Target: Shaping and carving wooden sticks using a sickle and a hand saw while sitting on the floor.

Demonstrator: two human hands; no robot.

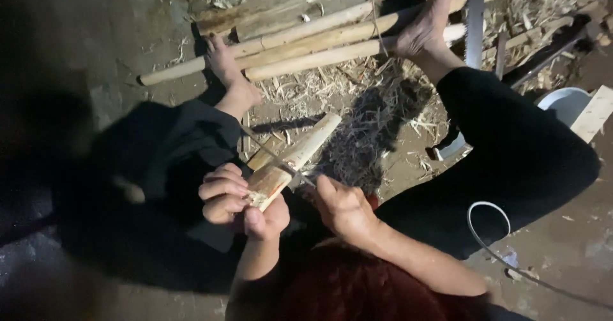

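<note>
**A:** Fingers (220, 190) of left hand (233, 203) wrapped tight round the near end of a short split wood piece (290, 161). Thumb up against the cut end.

**B:** Right hand?

**A:** Right hand (345, 209) closed on a knife handle, handle itself hidden in the fist. Thin blade (281, 161) runs up-left from it, across the top face of the wood piece, touching it.

**B:** Where's the piece sitting?

**A:** Held up between the knees, over the dirt floor (128, 34). Far end angles up-right, pale bark side showing, near end raw and splintered.

**B:** Around it?

**A:** Wood shavings (357, 117) scattered on the floor right under and beyond it. Further out, a row of long peeled poles (306, 43) lying side by side, both bare feet resting on them: left foot (227, 69), right foot (424, 30). Hand saw (474, 21) lies across the poles just beside the right foot. White bowl (565, 104) at the right edge, plank end overlapping it. Loop of pale wire (488, 231) on the floor beside the right leg.

**B:** Lighting?

**A:** Dim. Left side too dark to read.
</note>
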